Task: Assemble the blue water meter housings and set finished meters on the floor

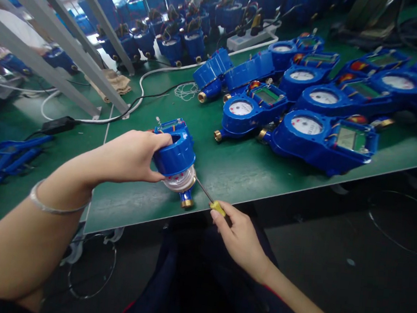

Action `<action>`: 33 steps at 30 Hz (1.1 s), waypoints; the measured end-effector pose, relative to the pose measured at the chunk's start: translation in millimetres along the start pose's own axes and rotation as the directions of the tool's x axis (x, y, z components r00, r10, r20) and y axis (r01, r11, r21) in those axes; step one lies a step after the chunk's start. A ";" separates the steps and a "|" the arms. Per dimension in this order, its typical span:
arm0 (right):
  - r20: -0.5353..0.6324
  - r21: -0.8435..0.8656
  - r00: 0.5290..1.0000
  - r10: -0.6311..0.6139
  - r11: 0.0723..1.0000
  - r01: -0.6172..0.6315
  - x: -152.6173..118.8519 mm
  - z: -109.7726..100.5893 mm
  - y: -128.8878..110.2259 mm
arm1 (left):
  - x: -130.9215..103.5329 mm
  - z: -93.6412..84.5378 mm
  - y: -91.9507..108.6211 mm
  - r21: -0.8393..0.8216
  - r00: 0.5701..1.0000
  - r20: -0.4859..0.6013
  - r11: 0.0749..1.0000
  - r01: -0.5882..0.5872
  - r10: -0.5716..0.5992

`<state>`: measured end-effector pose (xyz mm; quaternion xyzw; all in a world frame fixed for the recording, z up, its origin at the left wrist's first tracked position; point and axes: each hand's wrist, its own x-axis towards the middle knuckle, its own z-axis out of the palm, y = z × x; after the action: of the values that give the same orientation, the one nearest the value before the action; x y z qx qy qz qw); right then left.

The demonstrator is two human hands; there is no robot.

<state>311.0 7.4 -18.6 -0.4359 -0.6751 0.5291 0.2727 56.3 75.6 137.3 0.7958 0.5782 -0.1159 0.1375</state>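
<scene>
Close to the front edge of the green table sits a water meter (179, 180), its clear round register and brass threaded end showing. Tilted above that register is the meter's blue housing (176, 154). My left hand (135, 155) grips the housing, the thumb low at its side and a finger at its round opening. Held in my right hand (240, 232) is a screwdriver (217, 207) with a yellow handle. Its thin metal shaft slants up to the left, and the tip meets the meter's right side just under the housing. The fingertips around the handle are partly hidden.
Several blue water meters (306, 126) with dials and small displays lie to the right. More meters (172, 46) stand behind. Grey metal bars (67, 56), a white cable (141, 85) and a power strip (253, 36) are beyond. A blue tool (14, 159) lies left.
</scene>
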 end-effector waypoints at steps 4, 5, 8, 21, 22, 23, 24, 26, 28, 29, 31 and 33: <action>0.012 -0.026 0.991 -0.130 0.991 0.130 4.0 1.3 -3.0 | -1.6 2.7 -1.2 0.055 1.000 0.004 0.998 0.013 -0.013; 0.020 -0.023 0.986 -0.166 0.986 0.167 4.5 0.5 -3.5 | -2.0 3.2 -1.7 0.062 1.000 -0.001 0.998 0.015 -0.015; 0.007 -0.021 0.968 -0.252 0.967 0.252 4.1 -4.3 -1.7 | -3.0 4.1 -2.4 0.053 1.000 -0.008 0.999 0.013 -0.013; 0.004 -0.324 0.948 -0.317 0.897 0.301 11.5 -8.5 -12.9 | -0.1 -3.2 8.4 0.068 1.000 -0.019 0.998 0.002 -0.001; -0.004 -0.375 0.933 -0.361 0.865 0.333 14.7 -10.6 -16.3 | 0.4 -3.8 8.6 0.076 1.000 -0.016 0.997 0.003 -0.001; -0.011 -0.425 0.913 -0.408 0.828 0.366 17.2 -13.4 -18.8 | 0.7 -4.4 8.7 0.082 1.000 -0.011 0.997 0.003 -0.002; -0.018 -0.470 0.890 -0.456 0.789 0.395 18.4 -16.7 -20.3 | 0.9 -4.9 8.9 0.086 1.000 -0.004 0.996 0.002 -0.002; -0.032 -0.545 0.848 -0.529 0.720 0.429 16.5 -23.3 -20.1 | 0.8 -5.9 9.3 0.091 1.000 0.010 0.996 0.001 -0.002; -0.046 -0.602 0.823 -0.566 0.673 0.429 9.1 -27.5 -15.8 | 0.2 -6.4 9.9 0.096 1.000 0.005 0.995 -0.001 0.001; -0.052 -0.610 0.819 -0.571 0.668 0.427 4.1 -28.1 -12.5 | 0.0 -6.3 10.0 0.099 1.000 -0.003 0.995 -0.004 0.005; -0.060 -0.576 0.827 -0.559 0.696 0.429 -6.5 -25.6 -5.2 | -0.3 -5.2 9.4 0.104 1.000 -0.019 0.994 -0.013 0.015; -0.060 -0.514 0.848 -0.526 0.744 0.426 -15.1 -19.1 1.3 | -0.1 -3.1 7.9 0.109 0.999 -0.030 0.994 -0.018 0.022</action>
<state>334.4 3.3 -12.9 -0.3530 -0.8428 0.2091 0.3484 63.8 74.3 140.9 0.8096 0.5651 -0.1335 0.0860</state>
